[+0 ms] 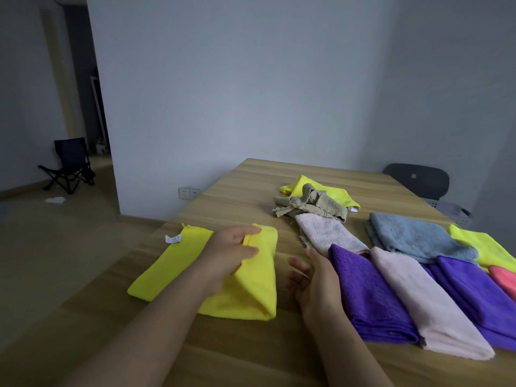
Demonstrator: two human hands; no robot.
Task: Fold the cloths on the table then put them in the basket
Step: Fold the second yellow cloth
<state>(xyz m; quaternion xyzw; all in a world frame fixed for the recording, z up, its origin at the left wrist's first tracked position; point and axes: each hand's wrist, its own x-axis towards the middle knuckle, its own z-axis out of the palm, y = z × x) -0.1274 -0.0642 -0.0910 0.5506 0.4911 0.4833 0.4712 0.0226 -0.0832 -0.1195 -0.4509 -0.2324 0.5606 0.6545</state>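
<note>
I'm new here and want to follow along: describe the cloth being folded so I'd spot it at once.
Start at the wooden table and look at its near left part. There lies the yellow cloth, partly folded, the left hand pinching a fold of it. The far yellow cloth bears an olive rag and the right yellow cloth lies partly under others; this one lies alone.

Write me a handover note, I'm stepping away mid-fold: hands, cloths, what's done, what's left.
Left hand pinches a fold of the near yellow cloth, half folded. Right hand open, holding nothing, beside the purple cloth.
Done: a row of folded cloths lies at the right of the table.
Left: finish this fold, fold the crumpled olive cloth and those around it, then move everything into the basket at the far right edge.
</note>
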